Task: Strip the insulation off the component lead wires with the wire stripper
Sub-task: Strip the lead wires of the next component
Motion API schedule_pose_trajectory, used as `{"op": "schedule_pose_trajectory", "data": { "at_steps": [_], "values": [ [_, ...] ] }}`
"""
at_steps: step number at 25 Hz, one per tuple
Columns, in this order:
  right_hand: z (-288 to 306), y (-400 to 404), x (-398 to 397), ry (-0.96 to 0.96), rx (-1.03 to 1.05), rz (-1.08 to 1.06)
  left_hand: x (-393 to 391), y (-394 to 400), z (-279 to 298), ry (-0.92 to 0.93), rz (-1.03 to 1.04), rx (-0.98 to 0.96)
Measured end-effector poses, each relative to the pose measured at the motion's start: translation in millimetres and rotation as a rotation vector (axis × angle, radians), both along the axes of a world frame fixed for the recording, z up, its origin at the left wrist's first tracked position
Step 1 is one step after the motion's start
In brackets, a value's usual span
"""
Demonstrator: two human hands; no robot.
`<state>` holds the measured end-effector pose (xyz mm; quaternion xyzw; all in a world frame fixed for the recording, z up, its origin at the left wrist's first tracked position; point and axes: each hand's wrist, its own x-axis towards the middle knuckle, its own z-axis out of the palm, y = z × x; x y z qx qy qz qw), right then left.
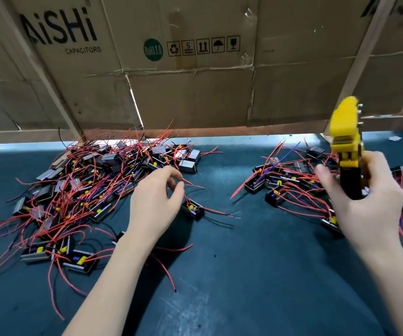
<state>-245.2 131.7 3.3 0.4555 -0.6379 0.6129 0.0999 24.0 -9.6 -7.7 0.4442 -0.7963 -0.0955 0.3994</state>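
Gripping the wire stripper (347,146), the right hand (362,197) has fingers and thumb curled round the black handles, yellow head pointing up, tool held upright above the desk (232,287) on the right side. I note the stripper head is motion-blurred; I cannot tell whether its jaws are parted. Left hand (156,202) hovers low over the desk, fingers loosely curled, thumb and forefinger apart, holding nothing that I can see. Just beside its fingertips lies a single component (193,210): small black block, yellow part on top, red lead wires (216,211) running right with bare ends showing at the tips. Large heap of like components (86,185) with tangled red, black and blue leads sits to the left of the left hand, reaching to the desk's far edge. A smaller heap (285,183) lies on the right, partly behind the right hand and the stripper. One loose red wire (165,270) lies on the dark green mat between the forearms. Flattened cardboard boxes (183,81) stand behind the desk as a wall, printed "AiSHi CAPACITORS" with a green RoHS sticker (153,49) and handling symbols.
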Motion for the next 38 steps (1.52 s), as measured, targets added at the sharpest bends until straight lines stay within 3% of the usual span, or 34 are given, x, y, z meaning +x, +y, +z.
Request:
{"op": "schedule_pose_trajectory", "data": {
  "at_steps": [3,5,9,12,16,19,25,34,38],
  "values": [
    [-1.5,-0.4,6.1,-0.042,0.075,0.064,-7.3,7.5,-3.0,-0.065,-0.315,0.023],
    [-5.0,-2.8,6.7,0.032,0.174,0.027,-13.2,11.7,-6.1,-0.136,-0.454,0.079],
    [-16.8,-8.0,10.5,0.297,0.427,-0.087,-20.7,14.9,-13.7,-0.265,-0.429,0.027],
    [-26.4,-11.3,12.9,0.355,0.602,-0.142,-19.4,14.3,-15.1,-0.187,-0.397,0.073],
    [-35.5,-14.9,14.1,0.499,0.746,-0.245,-20.4,18.9,-12.5,-0.089,-0.506,0.199],
    [-39.9,-15.7,17.1,0.587,0.734,-0.266,-13.7,16.2,-6.6,-0.105,-0.581,0.273],
    [-42.6,-18.2,22.0,0.685,0.646,-0.234,-13.4,14.0,-8.4,-0.094,-0.544,0.284],
    [-46.2,-17.9,22.1,0.741,0.574,-0.292,-23.6,17.8,-15.6,0.095,-0.484,0.398],
    [-47.4,-18.4,26.3,0.72,0.527,-0.298,-26.1,19.8,-17.1,0.09,-0.467,0.433]
  ]
}}
